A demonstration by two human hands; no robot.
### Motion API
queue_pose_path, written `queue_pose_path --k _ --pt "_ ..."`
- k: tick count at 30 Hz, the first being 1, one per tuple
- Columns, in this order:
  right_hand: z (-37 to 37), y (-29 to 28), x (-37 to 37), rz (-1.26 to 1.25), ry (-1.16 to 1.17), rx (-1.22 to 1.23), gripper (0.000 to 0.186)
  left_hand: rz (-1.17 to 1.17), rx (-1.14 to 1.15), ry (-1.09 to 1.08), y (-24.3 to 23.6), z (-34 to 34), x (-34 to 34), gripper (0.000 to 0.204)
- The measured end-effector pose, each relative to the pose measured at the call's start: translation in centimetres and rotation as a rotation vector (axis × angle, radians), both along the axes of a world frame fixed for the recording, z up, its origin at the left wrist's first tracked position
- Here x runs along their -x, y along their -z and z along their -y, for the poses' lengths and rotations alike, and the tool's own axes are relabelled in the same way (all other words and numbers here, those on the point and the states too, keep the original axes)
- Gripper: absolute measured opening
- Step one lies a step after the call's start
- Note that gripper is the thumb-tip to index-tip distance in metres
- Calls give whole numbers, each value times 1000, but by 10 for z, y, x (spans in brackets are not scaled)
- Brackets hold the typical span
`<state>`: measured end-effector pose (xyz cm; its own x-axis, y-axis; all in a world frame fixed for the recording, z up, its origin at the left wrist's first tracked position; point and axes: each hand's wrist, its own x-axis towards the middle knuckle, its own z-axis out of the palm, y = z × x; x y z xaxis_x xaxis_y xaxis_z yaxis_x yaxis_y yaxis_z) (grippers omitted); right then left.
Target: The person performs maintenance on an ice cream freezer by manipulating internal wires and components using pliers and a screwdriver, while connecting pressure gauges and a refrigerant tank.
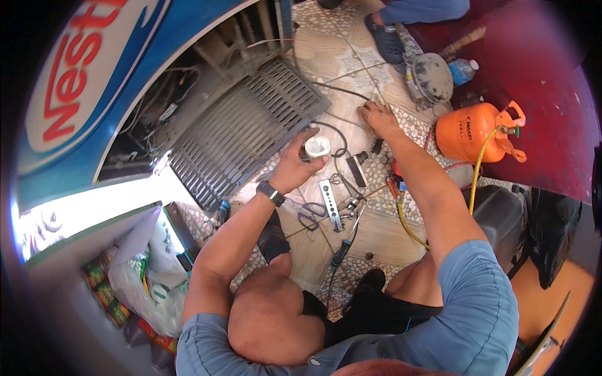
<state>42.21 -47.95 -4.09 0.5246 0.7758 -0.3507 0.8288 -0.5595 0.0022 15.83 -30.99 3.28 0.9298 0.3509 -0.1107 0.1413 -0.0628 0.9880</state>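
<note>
A small round white container point(317, 148) sits in my left hand point(293, 164), the thumb and fingers curled around its sides. Just beyond that hand lies a dark slatted grille point(251, 119) under the open blue cabinet. My right hand point(379, 119) reaches down to the floor beside a black cable point(343, 89). Its fingers are bent together at the tips; whatever they pinch is hidden. Between my arms lie a silver bar with holes point(330, 205), dark-handled scissors point(311, 217), a screwdriver point(340, 254) and a black block-shaped piece point(356, 171).
An orange gas cylinder point(467, 133) with a yellow hose point(478, 172) stands at right, near a dusty round metal part point(430, 76) and a plastic bottle point(463, 71). Another person's shoe point(385, 42) is at the far side. A box with plastic bags point(150, 294) sits at lower left.
</note>
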Motion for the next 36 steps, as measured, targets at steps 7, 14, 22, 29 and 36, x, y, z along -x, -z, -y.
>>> queue_pose_path --k 7,14,22,29,36 --pt "-29 -63 61 -614 496 -858 40 0 564 -150 8 -6 62 76" --pt "-42 -118 218 -1258 403 -1144 36 98 1026 -149 -20 -2 84 59" --pt "-52 -144 217 -1226 222 -728 68 53 1023 -36 -16 -11 98 59" --pt "-64 -167 222 -672 -343 -642 65 -124 1005 63 -18 -28 117 63" --pt "-65 -106 232 -579 -99 -725 56 -128 360 -322 3 -2 107 62"
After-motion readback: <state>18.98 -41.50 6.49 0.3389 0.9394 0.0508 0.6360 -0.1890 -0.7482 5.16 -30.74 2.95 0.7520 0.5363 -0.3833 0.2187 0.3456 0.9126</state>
